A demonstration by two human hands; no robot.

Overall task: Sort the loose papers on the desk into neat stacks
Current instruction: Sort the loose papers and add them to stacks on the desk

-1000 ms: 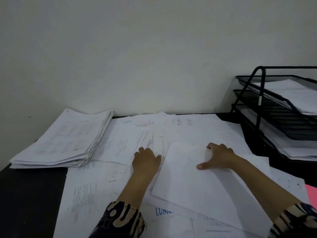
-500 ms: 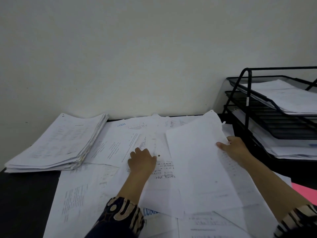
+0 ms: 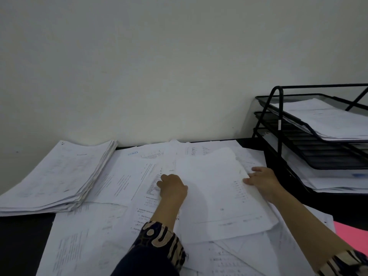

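Loose white printed papers (image 3: 111,232) lie spread and overlapping across the dark desk (image 3: 23,246). A neat thick stack (image 3: 57,176) sits at the left by the wall. My right hand (image 3: 260,181) grips the right edge of a thin sheaf of papers (image 3: 217,194) that lies on top of the spread in the middle. At the sheaf's left edge my left hand (image 3: 172,188) presses down on a printed sheet, fingers bent toward the paper. Both patterned sleeves show at the bottom.
A black wire letter tray rack (image 3: 278,120) stands at the right against the wall, with papers in its tiers. A pink sheet (image 3: 350,238) pokes out at the right edge. The pale wall closes off the back of the desk.
My right hand picked up paper from the middle, swung it up and to the right, and now holds it lower and flatter. My left hand stayed pressing on the sheets.
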